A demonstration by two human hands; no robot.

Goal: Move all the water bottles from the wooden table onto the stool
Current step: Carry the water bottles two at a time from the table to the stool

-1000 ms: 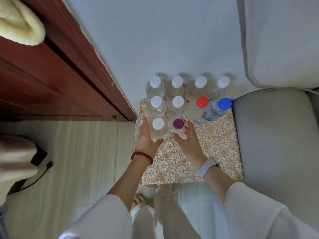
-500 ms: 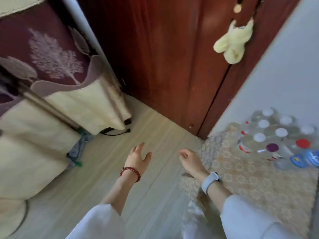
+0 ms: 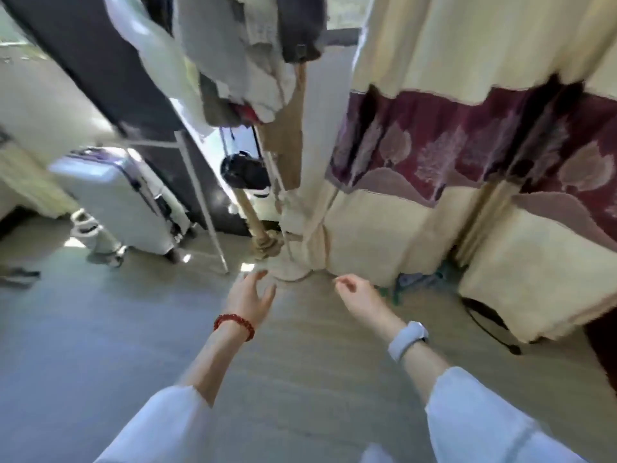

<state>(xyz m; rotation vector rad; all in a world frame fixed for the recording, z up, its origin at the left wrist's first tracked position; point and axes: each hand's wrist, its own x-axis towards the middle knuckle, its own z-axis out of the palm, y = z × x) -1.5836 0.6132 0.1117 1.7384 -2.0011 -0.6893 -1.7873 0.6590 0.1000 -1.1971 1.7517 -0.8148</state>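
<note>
Gone from view are the bottles and stool since half a second ago, so I cannot tell their axis. Both my hands are hanging empty over the floor: left hand spread, right hand loosely curled. Curtains are at two o'clock, a suitcase at ten.

There is a single view, from a wide-angle camera worn on the person's head. It looks forward and steeply down over both outstretched forearms at the pale wood-grain floor, which fills the near half. The far half takes in a cream and maroon leaf-patterned curtain to the right and a white hard-shell suitcase to the left, both farther off than the arms. The edges bend and the picture is blurred.
</note>
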